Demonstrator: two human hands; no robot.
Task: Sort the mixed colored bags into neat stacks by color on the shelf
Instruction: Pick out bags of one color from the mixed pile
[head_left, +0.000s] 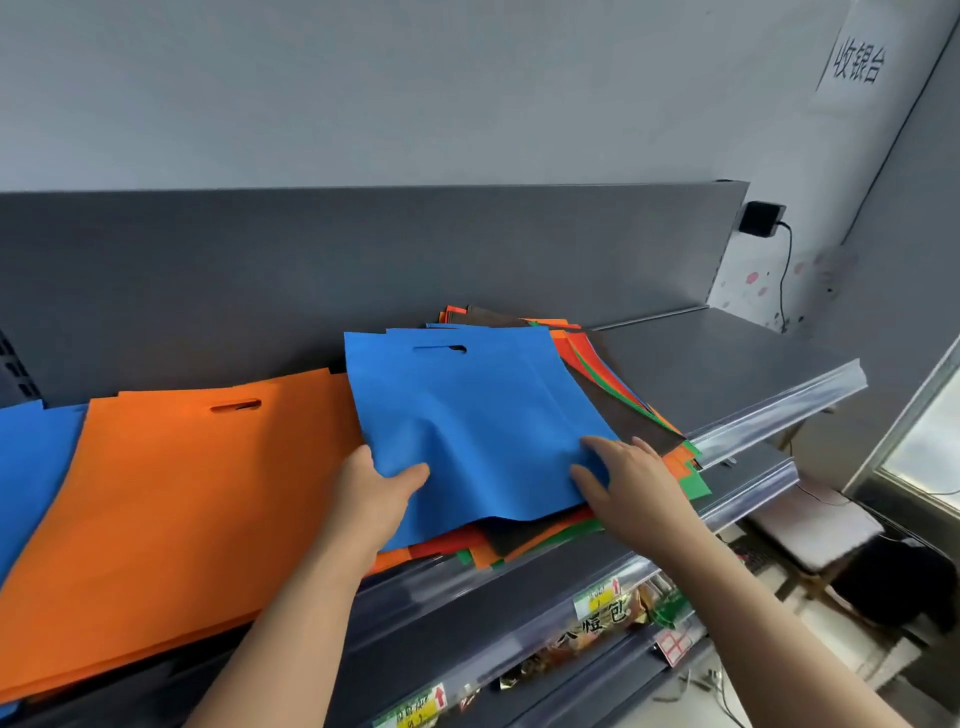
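The left hand (374, 488) pinched the blue bag (467, 415) atop the mixed pile (618, 387) on the shelf (727, 364); the right hand (628, 483) lay flat on it. A pull could drag others off.

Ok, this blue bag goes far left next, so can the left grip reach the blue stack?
Probably yes. The left grip holds the blue bag beside the flat orange stack; only that stack lies between it and the blue stack, which the frame edge partly cuts off.
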